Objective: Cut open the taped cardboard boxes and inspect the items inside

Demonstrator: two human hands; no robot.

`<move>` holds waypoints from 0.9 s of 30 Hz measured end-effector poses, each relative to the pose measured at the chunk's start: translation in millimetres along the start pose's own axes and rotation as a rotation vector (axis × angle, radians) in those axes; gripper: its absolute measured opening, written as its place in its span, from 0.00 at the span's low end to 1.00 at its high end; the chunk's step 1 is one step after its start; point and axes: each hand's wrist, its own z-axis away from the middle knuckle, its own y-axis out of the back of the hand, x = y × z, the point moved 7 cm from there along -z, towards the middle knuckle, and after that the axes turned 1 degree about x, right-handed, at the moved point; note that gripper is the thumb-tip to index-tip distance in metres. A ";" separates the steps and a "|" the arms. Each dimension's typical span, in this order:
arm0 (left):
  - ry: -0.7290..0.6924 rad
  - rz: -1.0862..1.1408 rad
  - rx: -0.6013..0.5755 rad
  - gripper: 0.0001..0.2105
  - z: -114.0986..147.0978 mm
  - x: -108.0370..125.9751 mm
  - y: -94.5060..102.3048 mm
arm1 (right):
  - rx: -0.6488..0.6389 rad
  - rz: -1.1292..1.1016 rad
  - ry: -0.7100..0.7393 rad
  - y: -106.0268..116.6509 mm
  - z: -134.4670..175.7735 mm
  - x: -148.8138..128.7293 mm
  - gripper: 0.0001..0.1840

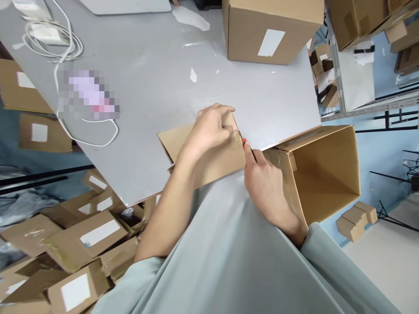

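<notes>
A small brown cardboard box (219, 163) lies at the near edge of the grey table, close against my shirt. My left hand (212, 124) grips it from above, its fingers bent over the far right part of the box. In my right hand (263, 179) is a box cutter (244, 141) with a red part showing at the front. Its tip meets the right edge of the box, near my left fingertips. Most of the cutter's handle is hidden inside my fist.
A larger closed carton (248, 35) stands at the back of the table (147, 100). Beside the right edge is an open carton (324, 174). White cables (70, 48) and a blurred-out object (91, 93) lie left. Labelled cartons (94, 233) are heaped below left.
</notes>
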 end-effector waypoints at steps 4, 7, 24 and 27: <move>0.019 0.011 0.023 0.27 -1.4 -1.1 -1.8 | -0.020 0.087 -0.037 10.7 5.2 -20.0 0.38; 0.022 0.008 0.037 0.27 -1.8 -2.4 -5.7 | -0.028 0.154 -0.048 7.7 19.0 -20.4 0.40; -0.071 -0.038 0.147 0.27 19.5 4.8 2.2 | 0.228 -0.124 -0.024 -7.6 47.0 55.6 0.29; -0.005 -0.081 0.355 0.28 61.6 1.2 20.4 | 0.557 -0.345 -0.037 -9.3 5.7 100.4 0.31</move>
